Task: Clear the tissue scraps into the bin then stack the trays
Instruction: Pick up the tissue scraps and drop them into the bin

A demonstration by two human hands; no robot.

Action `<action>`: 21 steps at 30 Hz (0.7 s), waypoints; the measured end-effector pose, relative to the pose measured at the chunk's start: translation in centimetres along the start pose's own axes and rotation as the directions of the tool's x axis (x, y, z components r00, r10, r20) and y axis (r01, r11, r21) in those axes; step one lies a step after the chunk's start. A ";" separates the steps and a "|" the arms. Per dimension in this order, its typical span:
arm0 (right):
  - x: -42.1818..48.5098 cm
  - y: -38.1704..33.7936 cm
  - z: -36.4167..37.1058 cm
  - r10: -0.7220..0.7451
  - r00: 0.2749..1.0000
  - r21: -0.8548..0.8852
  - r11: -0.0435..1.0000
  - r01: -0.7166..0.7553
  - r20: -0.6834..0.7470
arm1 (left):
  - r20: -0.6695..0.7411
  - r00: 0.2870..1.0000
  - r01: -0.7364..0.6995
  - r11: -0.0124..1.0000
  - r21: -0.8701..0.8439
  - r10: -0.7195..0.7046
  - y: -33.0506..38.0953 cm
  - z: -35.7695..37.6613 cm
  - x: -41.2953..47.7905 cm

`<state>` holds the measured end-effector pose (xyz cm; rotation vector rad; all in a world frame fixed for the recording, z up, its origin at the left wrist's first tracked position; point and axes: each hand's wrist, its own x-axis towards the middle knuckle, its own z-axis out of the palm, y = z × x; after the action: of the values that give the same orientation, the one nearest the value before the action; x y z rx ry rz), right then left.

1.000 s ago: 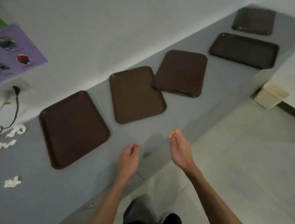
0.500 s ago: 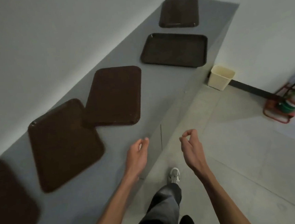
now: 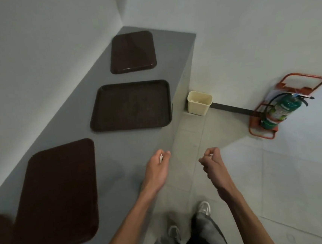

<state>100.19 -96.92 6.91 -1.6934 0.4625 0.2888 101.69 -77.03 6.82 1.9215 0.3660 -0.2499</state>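
Several dark brown trays lie in a row on the grey counter (image 3: 177, 48): a far tray (image 3: 132, 51), a middle tray (image 3: 130, 106) right side up, a near tray (image 3: 59, 193), and part of another at the bottom left corner (image 3: 1, 242). A cream bin (image 3: 199, 106) stands on the floor at the counter's end, with white scraps inside it. My left hand (image 3: 157, 169) hovers over the counter's front edge and pinches a white tissue scrap (image 3: 161, 157). My right hand (image 3: 212, 163) is over the floor, fingers curled round a small white scrap that barely shows.
A green fire extinguisher (image 3: 278, 111) in an orange stand sits on the floor by the right wall. White walls enclose the corner behind the counter. My feet are on the tiled floor beside the counter, a few steps from the bin.
I have walked along the counter toward its far end. The trays have slid left and nearer in view, the bin is closer, and the scraps on the counter are out of view.
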 end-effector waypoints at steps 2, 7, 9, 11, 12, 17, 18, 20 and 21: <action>3.8 -1.2 -1.5 0.033 0.997 0.016 0.999 -0.034 0.077 | 0.050 0.998 0.043 0.999 -0.008 -0.043 1.3 1.9 3.8; 14.4 -3.2 -5.5 -0.017 0.987 -0.169 0.985 0.044 0.158 | 0.133 0.990 0.045 0.998 -0.040 -0.039 5.2 6.9 11.8; 18.8 -4.6 -6.9 -0.008 0.982 -0.196 0.979 0.046 0.190 | 0.146 0.988 0.044 0.999 -0.010 -0.042 6.8 8.7 15.0; 23.2 -6.1 -8.1 -0.003 0.974 -0.209 0.977 0.052 0.227 | 0.162 0.985 0.057 0.998 -0.008 -0.055 8.4 10.4 18.4; 25.4 -6.8 -8.6 0.003 0.970 -0.214 0.976 0.051 0.243 | 0.164 0.985 0.063 0.998 -0.017 -0.059 9.1 11.4 20.2; 36.1 -9.3 -11.2 0.007 0.966 -0.191 0.981 0.045 0.259 | 0.181 0.980 0.095 0.994 -0.053 -0.084 11.8 16.9 28.9; 38.3 -9.6 -11.7 0.008 0.967 -0.191 0.981 0.042 0.254 | 0.186 0.978 0.103 0.993 -0.052 -0.092 12.1 18.1 30.9; 43.1 -9.7 -12.5 0.006 0.969 -0.197 0.979 0.045 0.249 | 0.189 0.978 0.102 0.993 -0.061 -0.089 12.6 20.4 35.2; 45.7 -9.5 -12.8 0.000 0.968 -0.201 0.978 0.052 0.250 | 0.189 0.978 0.105 0.992 -0.067 -0.090 12.6 21.6 37.5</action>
<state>144.17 -114.69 -2.64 -1.8330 0.2291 0.5390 141.18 -96.34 -3.11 1.7906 0.3407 -0.4701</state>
